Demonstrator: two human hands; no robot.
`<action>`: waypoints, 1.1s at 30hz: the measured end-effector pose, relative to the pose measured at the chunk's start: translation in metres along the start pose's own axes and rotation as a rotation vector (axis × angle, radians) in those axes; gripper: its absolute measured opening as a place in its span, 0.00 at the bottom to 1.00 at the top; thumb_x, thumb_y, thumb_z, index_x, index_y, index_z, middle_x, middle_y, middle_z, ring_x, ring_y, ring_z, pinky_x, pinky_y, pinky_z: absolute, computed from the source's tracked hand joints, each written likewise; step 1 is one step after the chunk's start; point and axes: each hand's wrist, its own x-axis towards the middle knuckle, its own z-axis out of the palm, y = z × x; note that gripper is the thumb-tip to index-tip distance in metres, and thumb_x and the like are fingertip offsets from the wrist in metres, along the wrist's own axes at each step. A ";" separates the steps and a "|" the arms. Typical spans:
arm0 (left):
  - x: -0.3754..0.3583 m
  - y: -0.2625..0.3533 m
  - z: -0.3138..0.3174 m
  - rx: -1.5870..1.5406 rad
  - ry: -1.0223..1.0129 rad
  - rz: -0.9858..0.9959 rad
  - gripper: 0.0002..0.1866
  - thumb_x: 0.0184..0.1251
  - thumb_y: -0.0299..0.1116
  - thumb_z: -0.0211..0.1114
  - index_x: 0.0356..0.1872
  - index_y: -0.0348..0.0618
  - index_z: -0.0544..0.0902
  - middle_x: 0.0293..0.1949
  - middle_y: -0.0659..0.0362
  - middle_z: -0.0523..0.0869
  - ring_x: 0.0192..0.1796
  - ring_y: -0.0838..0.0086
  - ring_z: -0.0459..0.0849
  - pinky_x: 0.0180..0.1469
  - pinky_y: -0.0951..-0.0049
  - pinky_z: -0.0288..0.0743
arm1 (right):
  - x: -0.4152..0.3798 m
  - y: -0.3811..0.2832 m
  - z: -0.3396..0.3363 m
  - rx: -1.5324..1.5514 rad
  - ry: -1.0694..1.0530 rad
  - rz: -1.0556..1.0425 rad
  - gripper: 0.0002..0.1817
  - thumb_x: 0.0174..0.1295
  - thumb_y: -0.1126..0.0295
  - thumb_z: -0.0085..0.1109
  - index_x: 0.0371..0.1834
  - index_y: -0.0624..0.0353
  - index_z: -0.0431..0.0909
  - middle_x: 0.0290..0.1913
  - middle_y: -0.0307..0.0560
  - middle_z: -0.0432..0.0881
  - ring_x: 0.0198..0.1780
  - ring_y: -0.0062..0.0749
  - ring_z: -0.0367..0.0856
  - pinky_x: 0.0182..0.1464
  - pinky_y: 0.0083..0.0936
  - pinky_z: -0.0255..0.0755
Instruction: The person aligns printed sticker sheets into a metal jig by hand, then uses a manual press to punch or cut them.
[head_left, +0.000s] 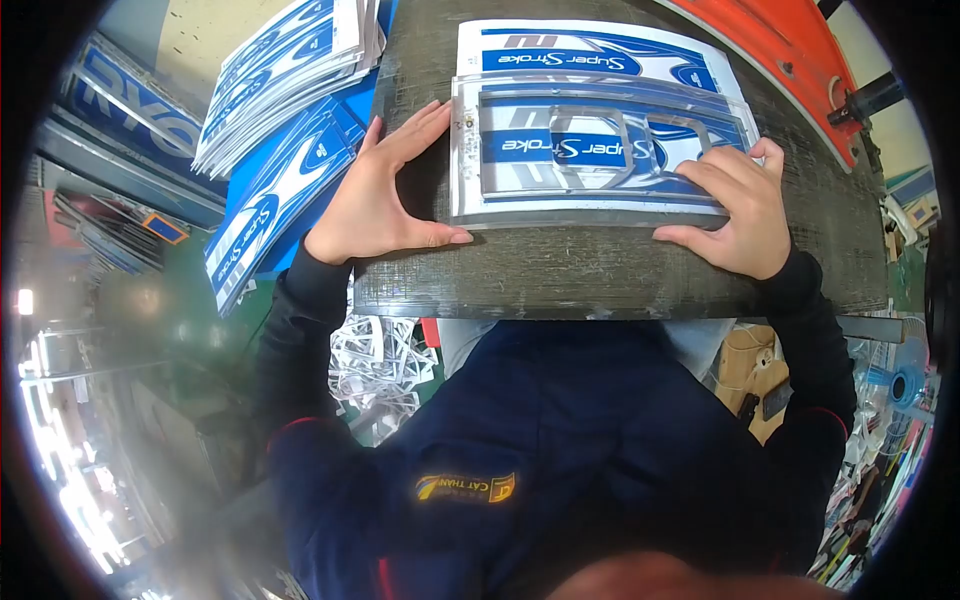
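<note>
Blurred nearest the camera: rounded shape (640,578), not identifiable, backed by a navy garment (560,400) with a yellow emblem (467,487). Laid flat on the surface (600,285) beyond the garment: clear frame (600,218), reference for all positions below, over a blue-and-white print (525,148). Transparent, hence presumably placed for sighting the print through the openings. At the left end of the frame: left hand (385,190), fingers extended to the left edge, thumb set well apart beside the near-left corner, in a wide spread; pressure impossible to tell. Probably spread to bear on a long stretch of edge and limit twisting. At the right end of the frame: right hand (735,200), fingers curled over the top and end, thumb against the near edge, pinching the near-right corner; likely the firmer hold, with most of the window left uncovered. Just beyond the far edge of the frame: second print (580,62), on the same sheet or another, impossible to tell. Left of the frame, past the left hand: stacked sheets (285,75) and a fanned pile (275,205), presumably set aside within reach. Beyond the far-right corner of the frame: orange part (780,70). Lower than the left end of the frame, past the near edge of the surface: heaped white scraps (385,365), presumably dropped there to avoid obstruction.
</note>
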 end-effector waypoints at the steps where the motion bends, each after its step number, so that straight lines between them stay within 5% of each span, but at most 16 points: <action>1: 0.000 -0.001 0.000 0.002 0.005 0.003 0.62 0.34 0.57 0.85 0.75 0.42 0.67 0.74 0.48 0.68 0.79 0.56 0.59 0.78 0.38 0.37 | 0.000 0.000 0.000 0.000 -0.007 -0.002 0.33 0.42 0.42 0.78 0.42 0.58 0.83 0.38 0.42 0.82 0.41 0.34 0.79 0.55 0.37 0.55; 8: 0.000 0.001 0.000 0.007 0.011 -0.005 0.62 0.33 0.56 0.86 0.74 0.43 0.67 0.74 0.51 0.69 0.79 0.58 0.60 0.78 0.38 0.37 | 0.000 0.000 0.000 -0.005 -0.025 0.017 0.33 0.42 0.42 0.78 0.42 0.57 0.83 0.38 0.40 0.82 0.43 0.33 0.79 0.56 0.39 0.54; 11: 0.001 0.002 0.000 0.011 0.001 -0.015 0.62 0.33 0.55 0.86 0.75 0.43 0.67 0.74 0.51 0.70 0.79 0.59 0.60 0.78 0.38 0.37 | 0.000 0.002 -0.008 0.017 -0.133 0.048 0.36 0.41 0.44 0.79 0.49 0.56 0.82 0.49 0.43 0.81 0.53 0.36 0.78 0.61 0.43 0.54; 13: 0.003 0.008 -0.003 0.005 -0.018 -0.025 0.63 0.32 0.55 0.86 0.74 0.41 0.66 0.74 0.50 0.70 0.80 0.59 0.59 0.77 0.37 0.37 | 0.001 0.001 -0.022 0.060 -0.119 0.147 0.44 0.39 0.48 0.81 0.61 0.54 0.76 0.64 0.46 0.75 0.66 0.42 0.71 0.67 0.48 0.53; 14: 0.003 0.008 -0.003 0.017 -0.028 -0.038 0.63 0.32 0.56 0.85 0.74 0.39 0.66 0.74 0.49 0.70 0.80 0.58 0.59 0.77 0.37 0.37 | -0.007 0.010 -0.031 0.050 -0.193 0.197 0.54 0.38 0.53 0.81 0.73 0.51 0.66 0.75 0.51 0.65 0.75 0.50 0.60 0.73 0.50 0.49; 18: 0.008 0.009 -0.006 0.021 -0.086 -0.048 0.66 0.31 0.62 0.82 0.75 0.36 0.65 0.74 0.45 0.69 0.80 0.54 0.58 0.77 0.37 0.35 | -0.059 0.038 -0.035 0.131 -0.113 0.397 0.59 0.41 0.57 0.80 0.79 0.53 0.56 0.79 0.56 0.58 0.81 0.54 0.49 0.77 0.48 0.43; 25: 0.008 0.003 -0.007 0.026 -0.142 -0.052 0.67 0.37 0.66 0.79 0.76 0.35 0.61 0.76 0.44 0.64 0.81 0.54 0.55 0.78 0.39 0.34 | -0.084 0.041 -0.027 0.271 -0.101 0.494 0.51 0.52 0.61 0.76 0.80 0.49 0.57 0.77 0.49 0.63 0.79 0.40 0.58 0.78 0.53 0.39; 33: 0.011 0.003 -0.007 0.051 -0.180 -0.073 0.68 0.38 0.70 0.76 0.77 0.36 0.58 0.77 0.44 0.62 0.80 0.52 0.55 0.77 0.35 0.35 | -0.086 0.043 -0.025 0.271 -0.072 0.484 0.50 0.51 0.60 0.77 0.79 0.46 0.59 0.77 0.54 0.64 0.79 0.43 0.56 0.78 0.53 0.40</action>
